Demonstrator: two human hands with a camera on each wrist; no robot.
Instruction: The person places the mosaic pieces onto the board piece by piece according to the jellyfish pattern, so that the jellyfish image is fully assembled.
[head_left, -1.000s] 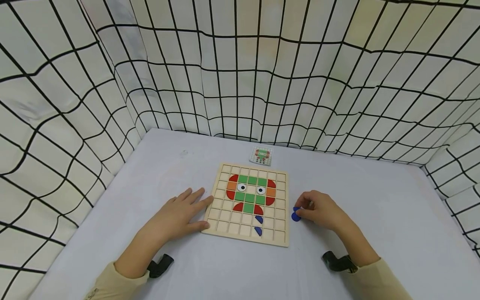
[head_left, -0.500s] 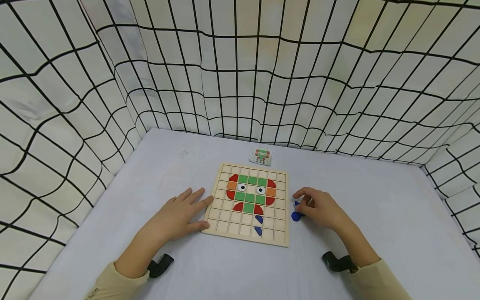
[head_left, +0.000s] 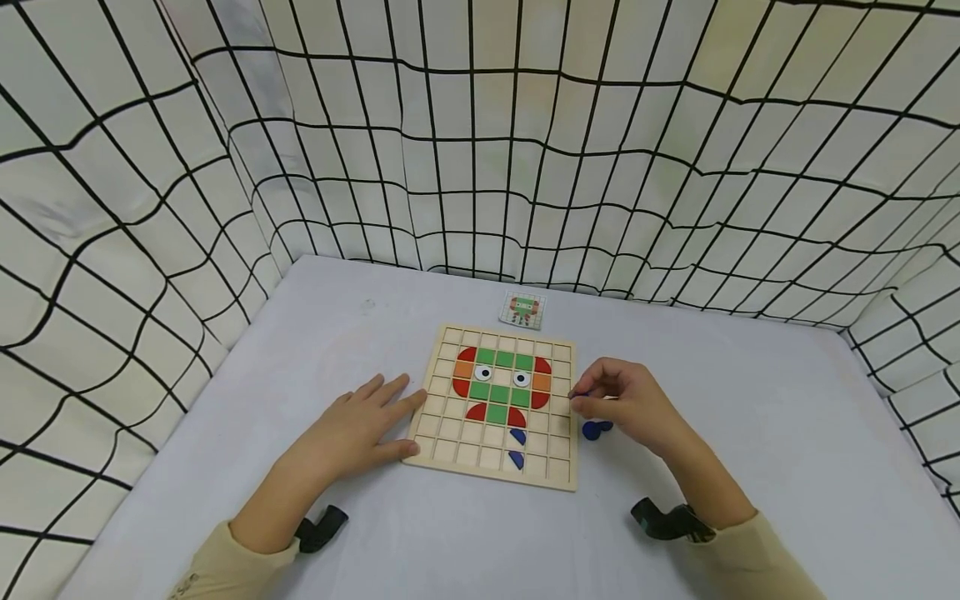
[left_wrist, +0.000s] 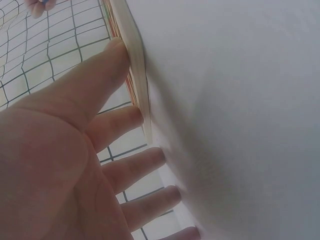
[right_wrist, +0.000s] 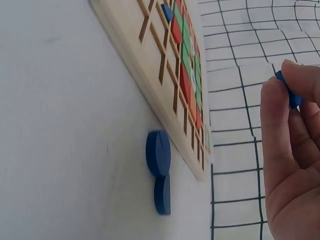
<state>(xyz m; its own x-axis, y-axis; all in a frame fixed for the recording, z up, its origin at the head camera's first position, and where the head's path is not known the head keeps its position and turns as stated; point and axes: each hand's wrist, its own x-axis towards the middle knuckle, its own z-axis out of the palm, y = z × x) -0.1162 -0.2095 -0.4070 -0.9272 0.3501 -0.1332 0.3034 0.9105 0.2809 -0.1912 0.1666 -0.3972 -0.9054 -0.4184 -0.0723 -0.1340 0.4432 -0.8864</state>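
Note:
A wooden grid board [head_left: 457, 457] bears green, red and orange tiles, two eye discs and two blue half-round pieces [head_left: 518, 437]. My left hand [head_left: 363, 429] lies with spread fingers at the board's left side. In the left wrist view its thumb [left_wrist: 107, 67] and index finger touch the board's edge. My right hand [head_left: 630, 406] pinches a small blue piece [right_wrist: 289, 91] between thumb and index finger, above the board's right edge. Below that hand, other blue pieces [right_wrist: 158, 152] lie on the table beside the board; their full outline is partly hidden in the head view.
A small picture card [head_left: 522, 311] with a similar tile figure lies behind the board. White cloth covers the table [head_left: 360, 325]. Black-and-white netted walls [head_left: 480, 167] surround its back and sides. Each wrist carries a black camera mount [head_left: 671, 521].
My right hand has lifted a blue piece off the table and moved up and left to the board's right edge. The left hand stays in place.

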